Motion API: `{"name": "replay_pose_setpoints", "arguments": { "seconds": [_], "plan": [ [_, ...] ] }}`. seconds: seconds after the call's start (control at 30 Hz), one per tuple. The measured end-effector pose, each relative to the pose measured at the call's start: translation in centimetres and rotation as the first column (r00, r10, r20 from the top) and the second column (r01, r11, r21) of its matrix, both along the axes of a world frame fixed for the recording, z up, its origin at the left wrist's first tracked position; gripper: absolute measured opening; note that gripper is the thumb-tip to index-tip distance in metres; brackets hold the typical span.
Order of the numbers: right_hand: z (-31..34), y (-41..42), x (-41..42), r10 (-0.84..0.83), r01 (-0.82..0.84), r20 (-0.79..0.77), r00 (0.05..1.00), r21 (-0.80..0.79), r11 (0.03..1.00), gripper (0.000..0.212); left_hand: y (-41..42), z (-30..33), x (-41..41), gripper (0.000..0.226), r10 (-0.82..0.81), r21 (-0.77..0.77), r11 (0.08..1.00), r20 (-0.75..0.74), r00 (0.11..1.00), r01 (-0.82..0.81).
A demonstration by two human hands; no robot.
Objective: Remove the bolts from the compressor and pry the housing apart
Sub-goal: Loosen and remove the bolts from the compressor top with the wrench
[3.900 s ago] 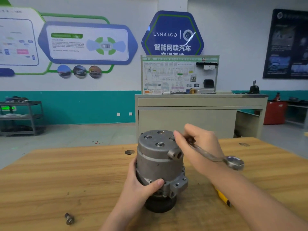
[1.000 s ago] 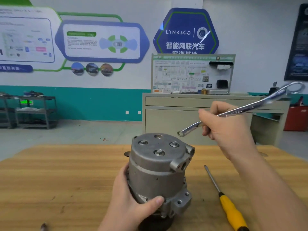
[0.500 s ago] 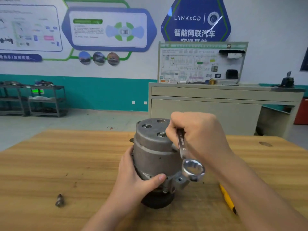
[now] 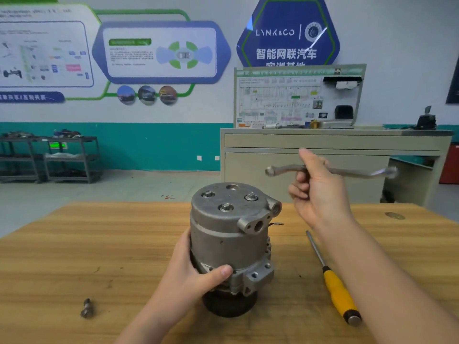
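Gripping the compressor (image 4: 231, 234) with our left hand (image 4: 191, 276), we are holding the wrench (image 4: 330, 171) raised in our right hand (image 4: 320, 194).

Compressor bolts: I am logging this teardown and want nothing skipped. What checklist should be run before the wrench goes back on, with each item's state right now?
1. Compressor steadied: ok, the left hand grips its lower body.
2. Wrench in hand: ok, the right hand holds it mid-shaft.
3. Wrench seated on a bolt: not ok, it is in the air above and right of the compressor.
4. Bolts left on top: not ok, three bolts remain beside one empty hole.
5. Removed bolt accounted for: ok, on the table.
6. Screwdriver ready for prying: ok, beside the compressor.
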State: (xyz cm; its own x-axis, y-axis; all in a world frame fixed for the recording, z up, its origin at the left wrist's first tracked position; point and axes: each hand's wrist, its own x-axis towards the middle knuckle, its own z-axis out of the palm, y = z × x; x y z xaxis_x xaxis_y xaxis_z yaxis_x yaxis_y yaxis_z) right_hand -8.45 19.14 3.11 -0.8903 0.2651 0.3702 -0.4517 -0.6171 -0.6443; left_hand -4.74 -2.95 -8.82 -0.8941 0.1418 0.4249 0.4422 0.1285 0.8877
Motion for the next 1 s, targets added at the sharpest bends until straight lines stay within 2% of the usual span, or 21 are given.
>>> {"name": "replay_pose_setpoints", "arguments": {
  "seconds": [0.03, 0.1, 0.2, 0.27, 0.37, 0.47, 0.53, 0.73, 0.8, 0.9, 1.0],
  "plan": [
    [0.2, 0.1, 0.3, -0.086, 0.09, -0.039, 0.996, 0.112, 0.99, 0.046, 0.1, -0.1, 0.0, 0.106, 0.017, -0.019, 1.0, -0.014, 1.0, -0.018],
    [0.3, -0.1, 0.9, -0.242, 0.277, -0.14, 0.96, 0.353, 0.894, 0.05, 0.3, -0.2, -0.2, 0.104, 0.069, -0.057, 0.996, -0.071, 0.995, -0.073],
    [0.1, -0.9, 2.0, -0.383, 0.55, -0.396, 0.835, 0.566, 0.614, 0.046, 0.6, -0.3, -0.4, 0.103, 0.147, -0.092, 0.983, -0.138, 0.979, -0.161],
    [-0.2, -1.7, 2.5, -0.38, 0.646, -0.525, 0.762, 0.573, 0.504, 0.046, 0.8, -0.3, -0.6, 0.108, 0.184, -0.116, 0.972, -0.156, 0.97, -0.203],
    [-0.7, -2.5, 2.9, -0.32, 0.698, -0.627, 0.71, 0.567, 0.438, 0.048, 0.9, -0.3, -0.7, 0.104, 0.218, -0.102, 0.966, -0.18, 0.959, -0.238],
    [-0.9, -2.8, 3.3, -0.273, 0.808, -0.762, 0.586, 0.527, 0.263, 0.053, 1.1, -0.3, -0.6, 0.1, 0.225, -0.096, 0.965, -0.183, 0.957, -0.245],
    [-0.9, -2.9, 3.6, -0.243, 0.848, -0.813, 0.528, 0.495, 0.187, 0.052, 0.9, -0.5, -0.7, 0.101, 0.231, -0.092, 0.964, -0.18, 0.956, -0.25],
    [-0.9, -3.0, 3.6, -0.274, 0.853, -0.809, 0.52, 0.471, 0.226, 0.056, 0.7, -0.9, -0.8, 0.105, 0.23, -0.071, 0.967, -0.157, 0.96, -0.243],
    [-1.0, -3.1, 3.6, -0.316, 0.843, -0.785, 0.532, 0.457, 0.282, 0.055, 0.7, -0.9, -0.8, 0.106, 0.227, -0.075, 0.968, -0.149, 0.962, -0.24],
    [-1.1, -3.4, 3.7, -0.37, 0.766, -0.68, 0.633, 0.481, 0.427, 0.05, 0.7, -0.9, -0.6, 0.112, 0.222, -0.091, 0.967, -0.149, 0.964, -0.236],
    [-0.7, -3.1, 3.6, -0.367, 0.714, -0.617, 0.697, 0.544, 0.441, 0.05, 0.8, -0.7, -0.4, 0.114, 0.238, -0.102, 0.962, -0.15, 0.96, -0.255]
  ]
}}
